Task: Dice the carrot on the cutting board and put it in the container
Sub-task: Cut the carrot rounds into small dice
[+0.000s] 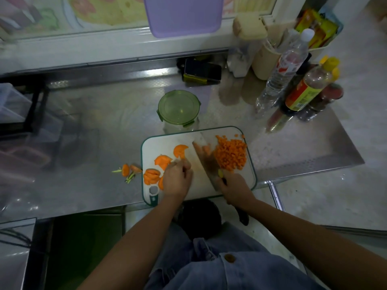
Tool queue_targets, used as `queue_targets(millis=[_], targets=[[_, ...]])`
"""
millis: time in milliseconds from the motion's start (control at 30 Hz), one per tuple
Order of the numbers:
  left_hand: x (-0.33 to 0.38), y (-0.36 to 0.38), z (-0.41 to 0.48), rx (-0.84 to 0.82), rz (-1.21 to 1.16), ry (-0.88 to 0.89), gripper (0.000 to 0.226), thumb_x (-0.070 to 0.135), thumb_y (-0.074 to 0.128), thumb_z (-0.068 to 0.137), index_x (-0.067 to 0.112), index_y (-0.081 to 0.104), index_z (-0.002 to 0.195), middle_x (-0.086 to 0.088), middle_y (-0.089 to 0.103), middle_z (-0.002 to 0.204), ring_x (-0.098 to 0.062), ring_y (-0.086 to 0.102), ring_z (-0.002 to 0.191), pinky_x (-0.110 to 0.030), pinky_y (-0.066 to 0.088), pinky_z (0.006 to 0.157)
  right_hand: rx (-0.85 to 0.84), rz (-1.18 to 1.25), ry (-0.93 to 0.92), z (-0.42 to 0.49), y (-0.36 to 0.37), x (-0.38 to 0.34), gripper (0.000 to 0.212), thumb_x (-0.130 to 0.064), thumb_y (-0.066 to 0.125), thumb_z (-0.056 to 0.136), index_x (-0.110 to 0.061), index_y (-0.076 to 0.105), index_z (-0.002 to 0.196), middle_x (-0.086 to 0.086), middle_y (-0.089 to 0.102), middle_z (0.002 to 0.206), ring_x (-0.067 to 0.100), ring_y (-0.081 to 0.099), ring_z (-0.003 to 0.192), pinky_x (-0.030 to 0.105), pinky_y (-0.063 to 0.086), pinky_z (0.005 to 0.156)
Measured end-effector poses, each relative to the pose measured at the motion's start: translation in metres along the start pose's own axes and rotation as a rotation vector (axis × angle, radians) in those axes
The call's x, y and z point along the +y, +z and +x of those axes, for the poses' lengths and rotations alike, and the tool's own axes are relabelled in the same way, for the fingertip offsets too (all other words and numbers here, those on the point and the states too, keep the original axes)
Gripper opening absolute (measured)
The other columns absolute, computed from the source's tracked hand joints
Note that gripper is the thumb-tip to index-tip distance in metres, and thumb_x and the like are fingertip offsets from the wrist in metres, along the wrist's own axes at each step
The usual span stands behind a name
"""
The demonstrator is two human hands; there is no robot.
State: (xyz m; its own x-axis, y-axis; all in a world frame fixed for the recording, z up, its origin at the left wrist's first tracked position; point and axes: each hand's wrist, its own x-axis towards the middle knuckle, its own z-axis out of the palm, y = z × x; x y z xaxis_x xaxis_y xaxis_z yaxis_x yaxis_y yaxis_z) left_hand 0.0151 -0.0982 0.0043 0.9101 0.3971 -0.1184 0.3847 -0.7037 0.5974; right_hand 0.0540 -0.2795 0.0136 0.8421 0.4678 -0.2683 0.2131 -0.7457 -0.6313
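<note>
A white cutting board (247,185) with a green rim lies on the steel counter. A heap of diced carrot (231,154) covers its right side. Several carrot slices (162,161) lie on its left side. My right hand (234,188) grips the handle of a broad knife (204,159), whose blade lies across the board's middle next to the dice. My left hand (177,178) rests on the board with fingers curled at a carrot slice. The glass container (179,108) with a green lid stands just behind the board, lid on.
Carrot ends and green stems (128,171) lie on the counter left of the board. Bottles (293,74) and jars stand at the back right, with a phone (202,71) behind the container. The counter's front edge runs under the board.
</note>
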Motion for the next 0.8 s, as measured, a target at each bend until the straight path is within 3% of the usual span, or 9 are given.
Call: queue_targets(millis=[100,267,367,567,700,800], targets=[[-0.004,-0.002,0.001,0.002,-0.005,0.004,0.012,0.009,0.063,0.082,0.008,0.070,0.092,-0.013,0.068,0.094,-0.030,0.061,0.086,-0.034,0.046,0.072,0.000,0.030,0.042,0.001,0.000,0.005,0.019,-0.022,0.048,0.097,-0.006,0.050,0.085,0.019,0.055,0.066,0.035,0.055,0.056,0.048,0.048,0.057],[-0.006,-0.004,0.006,-0.009,0.001,0.018,0.013,0.009,0.062,0.082,0.009,0.070,0.093,-0.013,0.066,0.094,-0.029,0.061,0.085,-0.035,0.048,0.072,0.060,0.124,0.114,0.001,-0.015,0.010,0.028,-0.020,0.051,0.095,-0.017,0.044,0.069,0.006,0.047,0.055,0.027,0.055,0.044,0.042,0.049,0.045],[0.000,-0.004,0.013,-0.022,0.047,0.061,0.014,0.011,0.060,0.083,0.007,0.068,0.094,-0.015,0.064,0.093,-0.031,0.059,0.086,-0.036,0.045,0.070,0.101,0.225,0.200,0.003,-0.016,0.012,0.019,-0.021,0.050,0.096,-0.014,0.050,0.078,0.006,0.050,0.058,0.025,0.054,0.043,0.039,0.051,0.042],[0.022,0.005,0.034,-0.095,0.176,0.173,0.028,0.016,0.051,0.091,0.009,0.062,0.115,-0.014,0.053,0.117,-0.031,0.047,0.111,-0.039,0.042,0.085,0.147,0.355,0.293,0.006,-0.021,0.017,0.020,-0.021,0.047,0.097,-0.004,0.058,0.097,0.013,0.056,0.062,0.020,0.054,0.040,0.040,0.053,0.045],[0.037,0.014,0.056,-0.182,0.283,0.298,0.045,0.012,0.047,0.092,0.009,0.046,0.137,-0.014,0.043,0.140,-0.033,0.039,0.123,-0.037,0.030,0.100,0.154,0.412,0.327,0.006,-0.025,0.019,0.021,-0.018,0.048,0.097,-0.009,0.050,0.078,0.005,0.048,0.051,0.015,0.049,0.034,0.041,0.051,0.045],[0.043,0.023,0.071,-0.272,0.420,0.346,0.054,0.012,0.041,0.095,0.015,0.029,0.148,-0.010,0.026,0.154,-0.031,0.028,0.135,-0.035,0.022,0.111,0.145,0.434,0.329,0.006,-0.027,0.020,0.022,-0.017,0.048,0.097,-0.012,0.048,0.075,0.004,0.047,0.050,0.018,0.049,0.035,0.036,0.048,0.042]])
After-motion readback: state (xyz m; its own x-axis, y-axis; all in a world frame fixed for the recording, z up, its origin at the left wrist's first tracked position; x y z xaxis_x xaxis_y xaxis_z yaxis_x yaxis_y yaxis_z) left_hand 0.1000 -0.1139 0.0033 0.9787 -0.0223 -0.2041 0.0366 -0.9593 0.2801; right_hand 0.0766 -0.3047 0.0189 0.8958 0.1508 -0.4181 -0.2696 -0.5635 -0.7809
